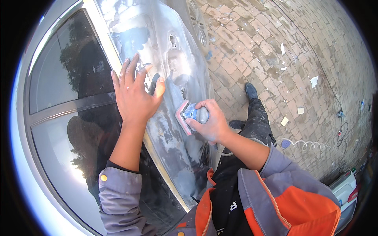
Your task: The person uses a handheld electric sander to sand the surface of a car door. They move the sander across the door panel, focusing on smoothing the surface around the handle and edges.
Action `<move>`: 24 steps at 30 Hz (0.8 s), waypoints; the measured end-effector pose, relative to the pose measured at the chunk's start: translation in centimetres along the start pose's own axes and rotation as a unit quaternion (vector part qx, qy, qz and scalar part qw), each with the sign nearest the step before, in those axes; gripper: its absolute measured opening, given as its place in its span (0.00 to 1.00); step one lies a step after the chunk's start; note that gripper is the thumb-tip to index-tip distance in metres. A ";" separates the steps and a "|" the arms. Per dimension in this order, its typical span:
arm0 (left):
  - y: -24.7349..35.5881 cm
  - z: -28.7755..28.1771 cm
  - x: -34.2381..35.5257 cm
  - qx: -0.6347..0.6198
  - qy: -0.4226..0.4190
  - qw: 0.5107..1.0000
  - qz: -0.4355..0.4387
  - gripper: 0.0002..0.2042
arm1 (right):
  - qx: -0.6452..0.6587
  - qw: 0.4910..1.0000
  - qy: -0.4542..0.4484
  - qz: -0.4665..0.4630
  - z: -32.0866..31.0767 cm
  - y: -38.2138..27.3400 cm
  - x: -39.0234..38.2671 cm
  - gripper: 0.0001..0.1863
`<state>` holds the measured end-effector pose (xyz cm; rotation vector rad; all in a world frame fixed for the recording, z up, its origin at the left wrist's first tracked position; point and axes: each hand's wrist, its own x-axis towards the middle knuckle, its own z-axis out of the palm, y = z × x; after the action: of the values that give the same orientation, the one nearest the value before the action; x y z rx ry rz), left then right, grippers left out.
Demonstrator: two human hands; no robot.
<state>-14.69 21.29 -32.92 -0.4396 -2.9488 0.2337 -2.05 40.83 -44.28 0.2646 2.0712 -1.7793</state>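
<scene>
My left hand [136, 94] lies with spread fingers on the car's door panel [167, 153], beside the yellow-taped window edge and a dark oval opening [154, 82]. The panel is patchy silver, grey and bluish, with sanded areas. My right hand [212, 122] is wrapped round a blue and silver sander [191, 112] with a pink-edged pad, held on the lower part of the panel below two small cutouts. Whether the pad is flush on the surface I cannot tell.
Dark windows [59, 78] reflect trees at the left. A wheel [199, 23] shows at top. My legs stand on brick paving [236, 39] with scattered paper scraps, a coiled white hose [315, 145] and cables [342, 131]. Another car [340, 190] sits at lower right.
</scene>
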 end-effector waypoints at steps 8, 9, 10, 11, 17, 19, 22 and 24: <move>0.1 -0.1 0.1 -0.012 0.004 1.000 0.001 0.22 | 0.056 0.998 -0.008 0.015 -0.8 -4.8 4.1 0.26; 0.1 -0.1 0.1 -0.014 0.005 1.000 0.001 0.22 | 0.062 0.997 -0.024 0.050 -1.0 -4.9 4.3 0.26; 0.0 -0.1 0.0 -0.011 0.003 1.000 0.003 0.21 | 0.062 0.994 -0.042 0.078 -1.1 -4.8 4.2 0.25; 0.0 -0.1 0.1 -0.007 0.003 1.000 0.005 0.21 | 0.081 0.995 -0.033 0.039 -1.1 -4.5 3.7 0.25; -0.1 -0.1 0.0 -0.010 0.005 1.000 0.007 0.19 | -0.079 0.992 -0.032 -0.092 0.8 -1.3 -2.8 0.26; -0.2 -0.2 0.1 -0.034 0.018 0.999 0.008 0.19 | -0.078 0.984 -0.012 -0.157 0.8 -1.4 -3.0 0.26; -0.7 -0.6 -0.1 -0.101 0.034 0.994 0.005 0.18 | -0.100 0.972 0.024 -0.211 0.9 -3.7 0.5 0.25; -1.1 -0.8 -0.3 -0.159 0.042 0.986 0.004 0.18 | -0.116 0.968 0.048 -0.217 0.4 -5.7 4.7 0.25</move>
<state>-14.59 20.29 -31.95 -0.4872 -2.9055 -0.2524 -8.44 38.89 -41.10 -0.1883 2.5300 -1.7521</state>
